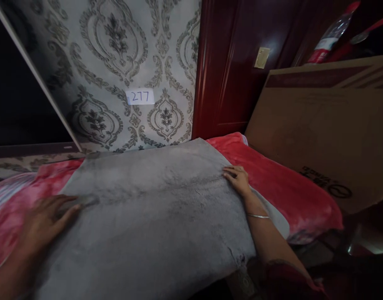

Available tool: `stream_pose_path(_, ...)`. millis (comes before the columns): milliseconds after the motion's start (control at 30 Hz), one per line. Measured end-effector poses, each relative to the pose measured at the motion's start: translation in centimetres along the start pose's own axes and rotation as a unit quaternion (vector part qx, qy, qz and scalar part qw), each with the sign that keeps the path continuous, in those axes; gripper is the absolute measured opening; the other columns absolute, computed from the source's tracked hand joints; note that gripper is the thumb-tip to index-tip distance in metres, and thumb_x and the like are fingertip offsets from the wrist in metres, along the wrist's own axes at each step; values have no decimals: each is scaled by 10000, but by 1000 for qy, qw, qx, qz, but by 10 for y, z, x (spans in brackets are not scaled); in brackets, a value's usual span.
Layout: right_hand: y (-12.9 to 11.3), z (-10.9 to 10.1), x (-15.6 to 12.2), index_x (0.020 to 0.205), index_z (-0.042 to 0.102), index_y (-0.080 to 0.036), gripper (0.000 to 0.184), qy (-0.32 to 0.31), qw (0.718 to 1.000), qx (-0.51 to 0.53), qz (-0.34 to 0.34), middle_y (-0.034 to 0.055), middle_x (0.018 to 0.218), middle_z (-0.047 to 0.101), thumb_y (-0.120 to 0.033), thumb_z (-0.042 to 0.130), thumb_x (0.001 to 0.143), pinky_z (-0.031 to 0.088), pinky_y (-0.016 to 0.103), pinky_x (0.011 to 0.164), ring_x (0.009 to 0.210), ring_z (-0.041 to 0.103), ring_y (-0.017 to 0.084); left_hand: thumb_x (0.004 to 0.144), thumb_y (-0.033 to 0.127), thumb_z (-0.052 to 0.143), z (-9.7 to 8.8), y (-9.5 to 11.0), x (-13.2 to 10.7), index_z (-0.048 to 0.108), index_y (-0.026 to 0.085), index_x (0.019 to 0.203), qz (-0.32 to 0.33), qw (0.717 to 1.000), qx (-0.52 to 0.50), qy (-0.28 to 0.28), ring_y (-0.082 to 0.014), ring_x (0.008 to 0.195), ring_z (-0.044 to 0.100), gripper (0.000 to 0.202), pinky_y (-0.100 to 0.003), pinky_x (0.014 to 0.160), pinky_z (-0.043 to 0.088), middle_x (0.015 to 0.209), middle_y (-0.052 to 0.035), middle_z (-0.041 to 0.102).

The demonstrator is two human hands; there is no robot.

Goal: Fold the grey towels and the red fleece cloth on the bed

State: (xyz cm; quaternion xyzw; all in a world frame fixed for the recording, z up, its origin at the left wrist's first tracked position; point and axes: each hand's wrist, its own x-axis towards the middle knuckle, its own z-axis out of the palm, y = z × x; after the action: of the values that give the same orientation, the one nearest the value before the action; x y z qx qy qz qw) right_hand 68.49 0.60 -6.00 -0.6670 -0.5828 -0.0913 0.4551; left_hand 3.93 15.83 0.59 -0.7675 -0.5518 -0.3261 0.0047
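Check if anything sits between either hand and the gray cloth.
Nothing visible does: the left hand and the right hand are both at the gray cloth, near its sides. The red blanket lies under the cloth.

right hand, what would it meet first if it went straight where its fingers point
Probably the grey cloth: the right hand is at its edge, fingers pointing left across it, though depth there is hard to judge.

A gray cloth (154, 225) lies spread over a red blanket (279, 183).
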Motion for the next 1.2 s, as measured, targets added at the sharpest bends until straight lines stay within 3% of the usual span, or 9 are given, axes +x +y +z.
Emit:
stream_pose_path(133,8,5,0,996,789,-303,236,-75,997,8,-18,54,1152,728,-408,669,823,410,502,1042,1138,605,281,606,659,573,11,24,3,734,338,796,70,996,-20,-43,-330,1039,653,406,-469,996,474,982,-30,757)
stream_pose_path(333,15,6,-1,1009,791,-321,217,-127,992,11,-20,53,1144,719,-345,679,825,412,507,1040,1105,612,275,608,623,557,18,16,3,729,351,694,65,994,-39,-80,-319,932,679,333,-449,924,498,869,-20,766)
stream_pose_path(533,11,8,-3,938,781,-281,177,-124,992,3,-3,60,1056,704,-284,668,802,431,458,989,1045,610,261,608,598,520,20,22,7,650,325,601,51,993,-37,-95,-297,774,658,303,-413,788,506,710,-23,730)
stream_pose_path(700,-6,8,-1,841,708,-236,125,-83,995,-48,-9,70,921,699,-260,587,819,436,434,912,953,591,268,653,570,492,12,22,4,634,327,648,53,996,-29,-73,-298,798,654,282,-415,817,513,751,-26,726)
stream_pose_path(833,-14,1,0,809,670,-233,151,-47,999,2,-3,73,886,704,-328,555,832,446,415,879,907,604,258,698,585,496,7,11,0,634,319,708,41,997,-33,-53,-284,822,656,300,-400,833,518,794,-23,714)
stream_pose_path(1000,-12,-2,-6,770,664,-248,195,-80,993,75,50,58,869,719,-418,570,764,459,421,878,889,624,257,639,629,637,11,10,-6,668,268,855,46,992,-81,-86,-276,872,654,421,-377,836,511,894,-50,719)
stream_pose_path(1067,-11,-2,-8,764,682,-254,215,-83,989,83,86,52,867,727,-445,603,704,456,433,891,897,622,267,715,587,617,13,13,-10,675,248,840,80,987,-73,-118,-274,916,642,366,-394,895,483,909,-67,712)
stream_pose_path(1200,-11,-2,-7,755,722,-279,224,-101,981,79,144,54,919,742,-425,668,593,436,464,944,966,620,306,809,446,566,20,14,-15,633,223,778,97,986,-53,-128,-251,869,601,236,-383,841,466,845,-81,674)
